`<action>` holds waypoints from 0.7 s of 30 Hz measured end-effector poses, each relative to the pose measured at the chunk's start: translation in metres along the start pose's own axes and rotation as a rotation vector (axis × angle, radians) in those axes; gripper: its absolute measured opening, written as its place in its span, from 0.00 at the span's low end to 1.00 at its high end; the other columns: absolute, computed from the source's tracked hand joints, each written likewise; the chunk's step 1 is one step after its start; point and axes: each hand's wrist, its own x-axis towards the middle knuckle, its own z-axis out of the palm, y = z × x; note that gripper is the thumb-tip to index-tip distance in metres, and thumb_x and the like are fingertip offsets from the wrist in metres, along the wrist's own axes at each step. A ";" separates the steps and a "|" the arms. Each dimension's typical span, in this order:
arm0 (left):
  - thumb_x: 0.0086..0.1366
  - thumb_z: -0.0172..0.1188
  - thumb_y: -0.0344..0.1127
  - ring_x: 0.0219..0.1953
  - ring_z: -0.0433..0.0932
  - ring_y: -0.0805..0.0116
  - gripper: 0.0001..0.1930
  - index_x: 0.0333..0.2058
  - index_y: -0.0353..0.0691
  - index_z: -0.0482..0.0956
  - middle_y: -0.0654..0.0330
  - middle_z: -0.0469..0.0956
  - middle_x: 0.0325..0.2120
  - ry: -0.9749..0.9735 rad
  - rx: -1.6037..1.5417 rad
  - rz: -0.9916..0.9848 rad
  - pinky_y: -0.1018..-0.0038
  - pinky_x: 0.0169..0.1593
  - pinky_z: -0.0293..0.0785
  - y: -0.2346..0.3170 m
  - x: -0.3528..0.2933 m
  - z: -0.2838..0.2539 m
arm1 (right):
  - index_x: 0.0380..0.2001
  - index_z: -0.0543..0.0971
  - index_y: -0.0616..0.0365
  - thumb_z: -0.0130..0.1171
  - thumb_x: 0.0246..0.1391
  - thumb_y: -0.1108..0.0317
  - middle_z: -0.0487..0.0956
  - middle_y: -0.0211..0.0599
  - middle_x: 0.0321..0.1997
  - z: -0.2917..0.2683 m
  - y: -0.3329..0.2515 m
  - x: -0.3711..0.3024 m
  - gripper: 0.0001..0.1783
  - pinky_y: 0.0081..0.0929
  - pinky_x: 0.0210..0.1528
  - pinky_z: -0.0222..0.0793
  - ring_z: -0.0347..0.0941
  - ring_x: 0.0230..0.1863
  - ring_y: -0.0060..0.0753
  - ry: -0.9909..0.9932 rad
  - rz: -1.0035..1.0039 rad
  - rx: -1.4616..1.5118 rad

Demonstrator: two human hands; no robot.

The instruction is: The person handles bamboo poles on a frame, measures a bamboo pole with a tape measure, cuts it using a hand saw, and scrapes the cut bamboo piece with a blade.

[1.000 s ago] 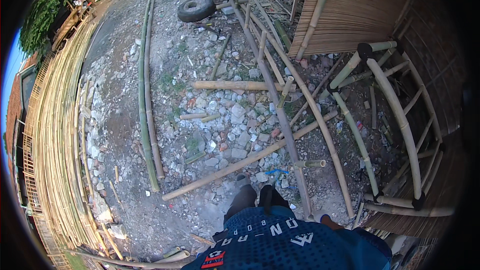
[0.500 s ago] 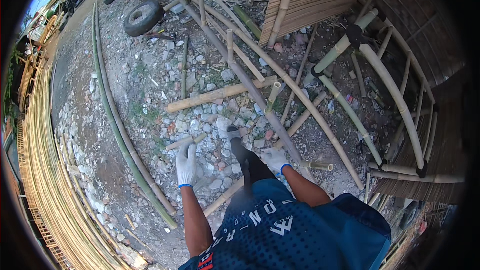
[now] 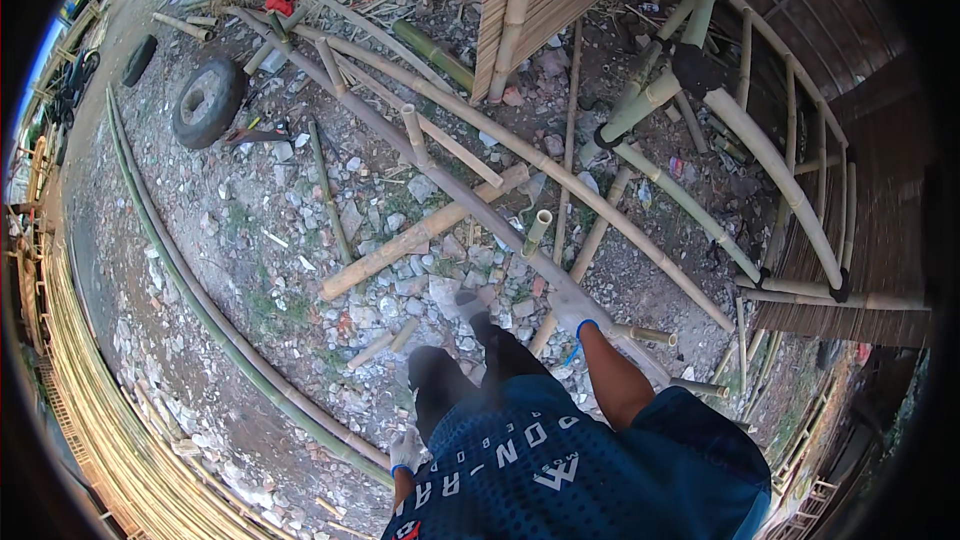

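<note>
My right hand (image 3: 573, 308), in a white work glove with a blue cuff, is closed around a long greyish bamboo pole (image 3: 470, 202). Short bamboo stubs stick out along this pole, one of them an upright stub (image 3: 537, 232) just beyond the hand. Low by my body is my gloved left hand (image 3: 408, 451), close to the near end of a second long pole (image 3: 300, 410); its fingers are too small and partly hidden to read. Two short bamboo pieces (image 3: 371, 351) lie on the rubble between my hands. A thicker bamboo length (image 3: 420, 232) crosses under the stubbed pole.
Stony rubble covers the ground. A tyre (image 3: 209, 102) lies far left, near a handsaw (image 3: 258, 134). At right stands a bamboo frame (image 3: 785, 175) with black-wrapped joints. Many split bamboo strips (image 3: 130, 440) lie along the left. A woven bamboo panel (image 3: 570, 0) stands ahead.
My left hand has left the short bamboo piece on the rubble and drawn back toward my body. My right hand has come onto the stubbed pole. The view has shifted and turned.
</note>
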 end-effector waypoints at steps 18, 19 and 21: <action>0.75 0.54 0.41 0.44 0.78 0.69 0.18 0.49 0.30 0.80 0.58 0.82 0.41 -0.324 0.786 0.541 0.70 0.51 0.74 0.353 0.075 0.173 | 0.50 0.84 0.63 0.56 0.61 0.41 0.86 0.52 0.48 0.173 0.002 -0.082 0.33 0.39 0.59 0.74 0.82 0.54 0.50 0.097 0.481 0.367; 0.75 0.54 0.41 0.44 0.78 0.69 0.18 0.49 0.30 0.80 0.58 0.82 0.41 -0.297 0.784 0.538 0.70 0.51 0.74 0.356 0.084 0.174 | 0.54 0.82 0.64 0.57 0.62 0.43 0.85 0.49 0.52 0.173 -0.031 -0.076 0.33 0.36 0.61 0.72 0.81 0.57 0.47 0.078 0.487 0.421; 0.75 0.56 0.42 0.50 0.82 0.59 0.19 0.52 0.32 0.80 0.50 0.84 0.47 -0.435 0.911 0.638 0.66 0.56 0.74 0.342 0.111 0.193 | 0.59 0.79 0.63 0.60 0.63 0.47 0.84 0.49 0.55 0.222 -0.005 -0.045 0.32 0.33 0.63 0.71 0.79 0.58 0.43 0.198 0.440 0.594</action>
